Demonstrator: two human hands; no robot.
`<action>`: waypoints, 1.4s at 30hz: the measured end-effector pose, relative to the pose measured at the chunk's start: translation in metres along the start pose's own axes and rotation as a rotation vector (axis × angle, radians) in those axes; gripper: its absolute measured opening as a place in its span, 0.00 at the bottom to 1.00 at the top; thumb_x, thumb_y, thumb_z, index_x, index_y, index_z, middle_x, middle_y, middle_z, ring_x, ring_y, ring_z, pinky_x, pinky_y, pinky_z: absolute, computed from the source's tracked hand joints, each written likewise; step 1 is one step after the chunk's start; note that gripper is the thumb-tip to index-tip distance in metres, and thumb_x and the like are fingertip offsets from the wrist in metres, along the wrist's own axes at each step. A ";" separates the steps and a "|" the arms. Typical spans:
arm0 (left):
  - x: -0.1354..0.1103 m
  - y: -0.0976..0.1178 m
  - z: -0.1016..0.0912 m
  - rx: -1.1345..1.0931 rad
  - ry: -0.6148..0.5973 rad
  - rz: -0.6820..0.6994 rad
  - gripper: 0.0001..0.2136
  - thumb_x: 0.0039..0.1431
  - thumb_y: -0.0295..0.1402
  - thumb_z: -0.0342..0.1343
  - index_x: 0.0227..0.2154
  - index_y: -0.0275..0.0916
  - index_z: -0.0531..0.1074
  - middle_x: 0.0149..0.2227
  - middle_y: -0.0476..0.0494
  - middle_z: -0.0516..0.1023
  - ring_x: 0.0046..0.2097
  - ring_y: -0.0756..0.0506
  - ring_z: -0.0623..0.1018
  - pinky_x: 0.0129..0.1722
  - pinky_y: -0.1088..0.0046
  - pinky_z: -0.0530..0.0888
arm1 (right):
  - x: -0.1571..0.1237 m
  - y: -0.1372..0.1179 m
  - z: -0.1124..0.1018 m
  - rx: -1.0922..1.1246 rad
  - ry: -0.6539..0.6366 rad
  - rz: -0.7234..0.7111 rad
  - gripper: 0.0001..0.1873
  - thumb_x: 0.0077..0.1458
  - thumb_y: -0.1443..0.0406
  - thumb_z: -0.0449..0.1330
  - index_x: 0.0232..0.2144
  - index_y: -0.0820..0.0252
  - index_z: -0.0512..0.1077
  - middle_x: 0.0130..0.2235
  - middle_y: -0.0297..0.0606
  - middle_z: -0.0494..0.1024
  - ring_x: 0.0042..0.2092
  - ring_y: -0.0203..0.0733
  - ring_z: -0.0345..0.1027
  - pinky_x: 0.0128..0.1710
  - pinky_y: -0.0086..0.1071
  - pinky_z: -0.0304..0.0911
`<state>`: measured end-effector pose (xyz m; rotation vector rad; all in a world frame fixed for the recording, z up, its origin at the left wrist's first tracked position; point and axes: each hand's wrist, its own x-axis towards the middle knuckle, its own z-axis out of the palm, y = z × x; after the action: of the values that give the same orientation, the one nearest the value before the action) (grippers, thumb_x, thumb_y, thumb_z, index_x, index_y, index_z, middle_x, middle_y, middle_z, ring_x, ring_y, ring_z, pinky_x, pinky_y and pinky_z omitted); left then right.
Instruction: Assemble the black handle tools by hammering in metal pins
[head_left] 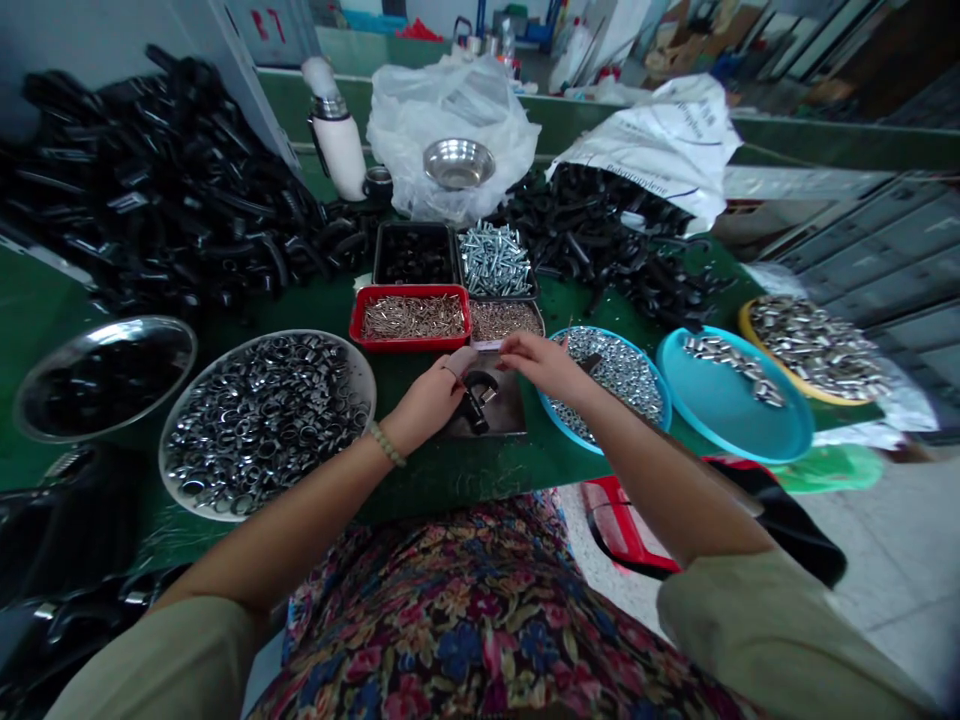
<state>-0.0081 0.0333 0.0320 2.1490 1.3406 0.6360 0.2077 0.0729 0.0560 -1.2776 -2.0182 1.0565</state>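
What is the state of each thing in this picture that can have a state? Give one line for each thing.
left hand: raised, fingers bent
right hand: extended, fingertips pinched together
black part: lying below both hands
white woven sack: tipped over, open, black parts spilling out
blue tray: holding few metal pieces
white flask: upright

You get soft, even light here, bright enough to make out the parts, though you can't place a single source. Around the red tray (411, 318), shadows stay faint. Left of that tray, the steel rings (262, 420) throw small white glints, and above it the steel bowl (459, 163) carries a pale glare. Far right of it, the grey metal panels (870, 260) bend with wide-angle stretch, and the lower corners warp too. Beyond the tray, you'll find the background soft and slightly blurred, with fine detail lost.
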 end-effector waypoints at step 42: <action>-0.039 0.007 -0.001 0.466 -0.134 0.126 0.18 0.63 0.33 0.49 0.56 0.43 0.64 0.49 0.40 0.73 0.51 0.39 0.68 0.51 0.58 0.63 | -0.066 -0.037 0.016 -0.796 0.071 0.186 0.17 0.67 0.61 0.43 0.51 0.63 0.62 0.47 0.51 0.74 0.42 0.48 0.73 0.36 0.35 0.63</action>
<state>-0.0199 -0.0049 0.0325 2.6074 1.3897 0.2296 0.2042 -0.0019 0.0762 -1.8761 -2.3884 0.2343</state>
